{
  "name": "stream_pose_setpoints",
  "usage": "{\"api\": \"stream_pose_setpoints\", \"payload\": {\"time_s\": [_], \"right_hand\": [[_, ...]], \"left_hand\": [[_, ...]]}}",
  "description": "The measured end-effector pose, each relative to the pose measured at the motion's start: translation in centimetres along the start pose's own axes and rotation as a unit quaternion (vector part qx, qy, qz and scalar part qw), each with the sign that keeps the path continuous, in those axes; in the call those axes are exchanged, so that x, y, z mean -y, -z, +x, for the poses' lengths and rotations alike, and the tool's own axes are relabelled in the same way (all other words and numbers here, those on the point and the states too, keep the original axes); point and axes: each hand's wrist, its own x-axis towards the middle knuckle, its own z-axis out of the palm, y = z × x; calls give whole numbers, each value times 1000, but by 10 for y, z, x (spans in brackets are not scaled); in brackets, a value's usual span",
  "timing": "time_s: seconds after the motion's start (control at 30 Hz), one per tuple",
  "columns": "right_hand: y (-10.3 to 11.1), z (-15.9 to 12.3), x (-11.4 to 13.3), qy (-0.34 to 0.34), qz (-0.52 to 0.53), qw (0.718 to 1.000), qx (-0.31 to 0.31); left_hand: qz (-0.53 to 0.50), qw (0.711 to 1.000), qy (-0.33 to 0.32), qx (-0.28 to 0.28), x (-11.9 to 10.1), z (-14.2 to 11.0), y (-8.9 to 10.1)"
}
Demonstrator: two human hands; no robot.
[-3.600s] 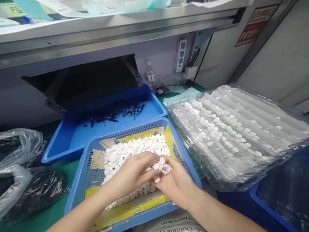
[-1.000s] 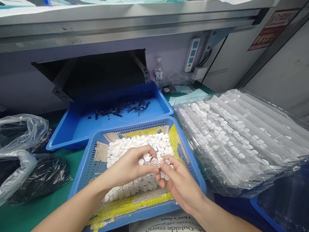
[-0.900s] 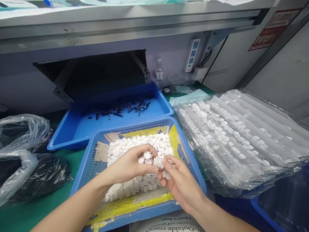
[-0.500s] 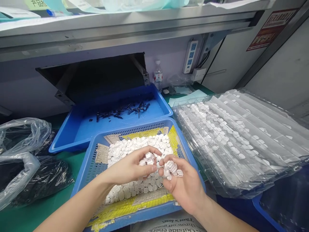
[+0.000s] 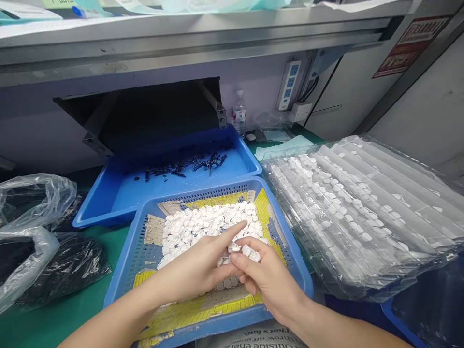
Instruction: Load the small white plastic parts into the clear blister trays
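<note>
Both hands meet over a blue basket that holds a heap of small white plastic pieces. My right hand is closed, with a few white pieces between its thumb and fingers. Beside it, my left hand curves around more white pieces, partly hidden by its fingers; its index finger stretches forward above the right fingertips. The fingers of the two hands nearly touch or overlap.
Behind the basket stands a blue tray with black parts. Clear trays holding rows of white pieces are stacked at the right. Plastic bags with black contents lie left. A metal-edged shelf crosses above; a bottle stands behind.
My hands have drawn closer together. The left index finger has straightened, and the right hand has turned from palm-up to a pinch, with fewer white pieces visible in it.
</note>
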Motion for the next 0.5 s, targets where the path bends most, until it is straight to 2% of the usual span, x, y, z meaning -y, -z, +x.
{"api": "stream_pose_setpoints", "payload": {"time_s": [0.13, 0.27, 0.4, 0.5], "right_hand": [[4, 2, 1, -1, 130, 991, 15], [7, 0, 2, 14, 235, 972, -15], [8, -5, 3, 23, 210, 977, 4], [8, -6, 3, 24, 149, 988, 13]], "left_hand": [[-153, 988, 19, 11, -3, 2, 8], [-319, 944, 77, 39, -3, 4, 12], [-441, 892, 93, 4, -1, 9, 12], [-490, 869, 69, -4, 0, 11, 11]]}}
